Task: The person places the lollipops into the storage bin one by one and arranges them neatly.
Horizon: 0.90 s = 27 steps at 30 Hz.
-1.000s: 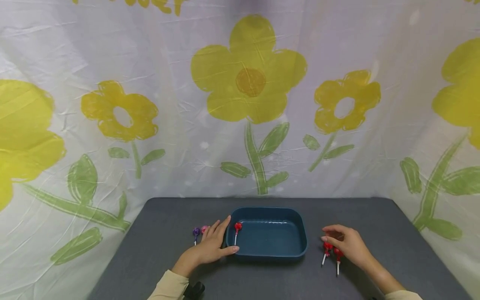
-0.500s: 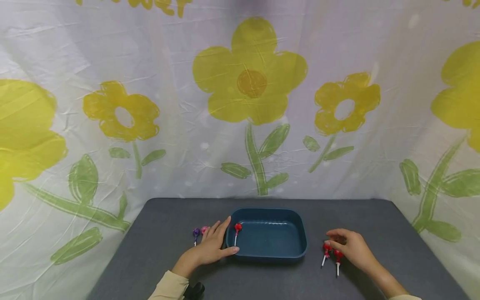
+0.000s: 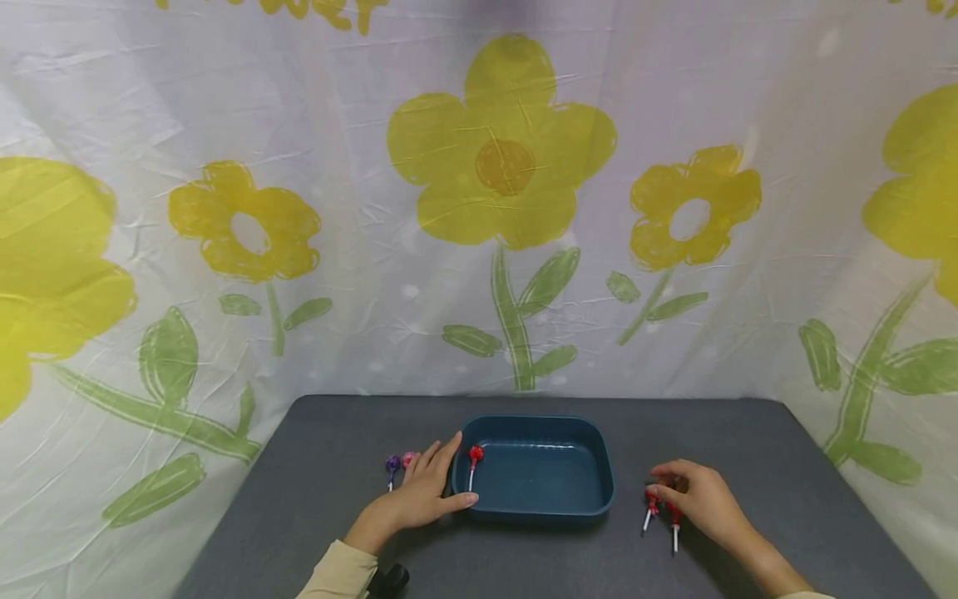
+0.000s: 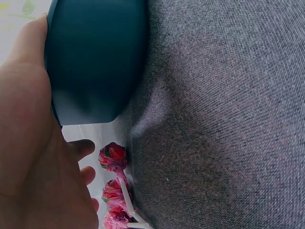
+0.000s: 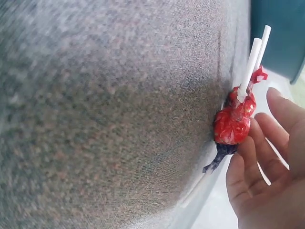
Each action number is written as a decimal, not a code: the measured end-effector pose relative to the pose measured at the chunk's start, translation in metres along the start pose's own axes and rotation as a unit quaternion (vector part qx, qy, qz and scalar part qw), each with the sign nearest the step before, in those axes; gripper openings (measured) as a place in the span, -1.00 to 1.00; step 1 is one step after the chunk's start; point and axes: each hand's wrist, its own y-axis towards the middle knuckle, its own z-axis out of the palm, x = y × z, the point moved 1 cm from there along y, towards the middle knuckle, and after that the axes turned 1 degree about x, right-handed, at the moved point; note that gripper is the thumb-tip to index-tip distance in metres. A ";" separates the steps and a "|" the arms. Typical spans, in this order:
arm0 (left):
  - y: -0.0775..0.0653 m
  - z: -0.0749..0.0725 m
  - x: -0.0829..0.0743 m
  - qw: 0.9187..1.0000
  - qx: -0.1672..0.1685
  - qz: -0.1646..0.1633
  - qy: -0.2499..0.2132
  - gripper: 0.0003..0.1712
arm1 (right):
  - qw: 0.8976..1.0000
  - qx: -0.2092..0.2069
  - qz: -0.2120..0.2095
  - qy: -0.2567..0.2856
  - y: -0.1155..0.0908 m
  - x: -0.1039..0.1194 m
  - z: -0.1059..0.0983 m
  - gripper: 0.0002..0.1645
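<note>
My left hand (image 3: 421, 492) rests against the left end of a dark teal rectangular bin (image 3: 599, 499), fingers extended along its rim and thumb at the near corner. Inside the bin, a red-wrapped lollipop (image 3: 476, 454) leans on the left wall. On the right, my right hand (image 3: 699, 495) hovers low over two red lollipops (image 3: 651, 504), thumb and fingers bent toward the farther one. Thumb and index tips stand apart in the right wrist view, right beside the red wrappers (image 5: 232, 126). A dark purple wrapper (image 5: 221, 156) with a white stick shows behind them.
A purple lollipop (image 3: 392, 463) and a pink one (image 3: 408, 457) lie left of the bin, partly behind my left hand. Several pink-red lollipops (image 4: 113, 156) appear in the left wrist view. A flower-printed cloth (image 3: 359, 349) hangs behind the grey table (image 3: 329, 433).
My right hand shifts slightly right, then lowers toward the farther red lollipop, covering more of both red heads. The left hand and bin stay in place.
</note>
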 end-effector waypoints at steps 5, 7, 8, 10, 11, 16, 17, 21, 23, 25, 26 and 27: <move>-0.001 0.000 0.001 1.000 -0.001 0.006 -0.003 0.16 | 1.000 -0.001 -0.003 0.002 0.000 -0.001 0.000 -0.65; 0.000 0.001 0.003 1.000 0.002 0.006 -0.004 0.17 | 1.000 -0.005 -0.008 0.002 0.000 -0.001 0.000 -0.65; 0.001 0.002 0.004 1.000 0.001 0.006 -0.003 0.18 | 1.000 -0.007 -0.011 0.002 -0.001 0.000 0.000 -0.65; 0.001 0.003 0.006 1.000 0.000 0.006 -0.002 0.18 | 1.000 -0.015 -0.013 0.000 -0.001 0.000 -0.001 -0.67; 0.002 0.004 0.007 1.000 0.000 0.005 0.000 0.18 | 1.000 -0.017 -0.013 -0.001 -0.002 0.000 -0.001 -0.67; 0.001 0.005 0.007 1.000 -0.004 0.007 0.000 0.18 | 1.000 -0.023 0.006 -0.016 -0.005 0.002 -0.003 -0.70; 0.000 0.004 0.007 1.000 -0.003 0.008 -0.001 0.18 | 1.000 -0.020 0.011 -0.019 -0.005 0.003 -0.003 -0.70; 0.000 0.001 0.004 1.000 -0.003 0.005 -0.002 0.17 | 0.999 -0.006 0.027 -0.024 -0.005 0.006 -0.003 -0.67; -0.001 0.000 0.002 1.000 -0.005 0.005 -0.002 0.16 | 0.999 -0.003 0.031 -0.030 -0.004 0.006 -0.002 -0.67; -0.001 0.000 0.001 1.000 -0.005 0.002 0.001 0.15 | 0.999 -0.003 0.030 -0.040 -0.003 0.006 -0.001 -0.68; -0.001 0.000 0.000 1.000 -0.005 0.001 0.002 0.14 | 0.999 -0.002 0.030 -0.045 -0.003 0.006 -0.001 -0.69; -0.001 0.000 0.000 1.000 -0.005 0.002 0.003 0.14 | 0.998 -0.004 0.028 -0.053 -0.003 0.007 0.000 -0.70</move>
